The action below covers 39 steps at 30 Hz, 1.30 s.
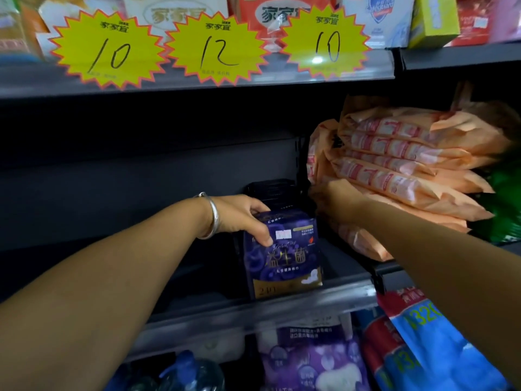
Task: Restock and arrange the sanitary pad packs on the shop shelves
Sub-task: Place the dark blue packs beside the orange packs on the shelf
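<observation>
A dark purple sanitary pad pack (284,255) stands upright near the front edge of the dark middle shelf (253,309). My left hand (239,214), with a silver bangle on the wrist, grips the top of this pack. Behind it stand more dark packs (272,193). To the right lies a pile of several orange-pink pad packs (400,170), stacked flat. My right hand (335,200) is pressed against the left end of that pile, fingers tucked among the packs.
The upper shelf (197,80) carries three yellow starburst price signs (217,46) and boxed goods. The shelf below holds purple pad packs (313,359), red and blue packs (417,342) and a blue-capped bottle (186,371). A green pack (504,204) lies at far right.
</observation>
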### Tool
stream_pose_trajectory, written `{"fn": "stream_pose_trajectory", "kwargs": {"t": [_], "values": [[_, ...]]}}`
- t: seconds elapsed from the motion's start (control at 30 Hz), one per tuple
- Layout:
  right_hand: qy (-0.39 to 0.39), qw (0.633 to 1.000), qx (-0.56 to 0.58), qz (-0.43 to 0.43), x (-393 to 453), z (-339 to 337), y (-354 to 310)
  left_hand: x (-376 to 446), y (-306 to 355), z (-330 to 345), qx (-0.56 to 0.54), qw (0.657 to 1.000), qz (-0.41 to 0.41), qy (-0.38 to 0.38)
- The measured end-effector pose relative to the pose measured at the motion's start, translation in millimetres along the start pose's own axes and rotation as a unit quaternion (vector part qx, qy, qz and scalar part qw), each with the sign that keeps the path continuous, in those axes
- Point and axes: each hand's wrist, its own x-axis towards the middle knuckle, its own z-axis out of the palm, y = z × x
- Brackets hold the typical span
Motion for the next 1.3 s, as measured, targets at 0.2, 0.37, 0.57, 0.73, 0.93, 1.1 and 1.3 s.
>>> {"fn": "stream_pose_trajectory", "kwargs": {"t": [0.2,0.37,0.57,0.73,0.93,1.1,1.3], "values": [[0.001,1.0,-0.022,0.011,-22.4,-11.0,11.5,8.6,18.9,10.0,0.049,0.998,-0.013,0.046],[0.004,0.999,-0.046,-0.007,-28.4,-15.3,14.3,13.6,28.6,12.3,0.068,0.996,-0.021,0.047],[-0.005,0.999,-0.045,-0.029,-24.2,-14.3,5.7,13.2,27.2,5.8,0.06,0.997,-0.032,0.045],[-0.027,0.999,-0.026,-0.013,-26.6,-11.7,-1.3,16.0,19.2,10.2,0.087,0.994,-0.051,0.047],[-0.05,0.997,-0.051,-0.029,-32.3,-10.7,-12.2,17.6,-3.3,17.1,0.103,0.992,-0.054,0.054],[-0.064,0.996,-0.057,-0.027,-31.8,-4.5,-17.1,19.9,-5.9,17.2,0.11,0.992,-0.046,0.052],[-0.06,0.997,-0.054,-0.015,-61.1,-3.8,-19.1,10.6,-4.4,34.3,0.085,0.988,-0.025,0.129]]}}
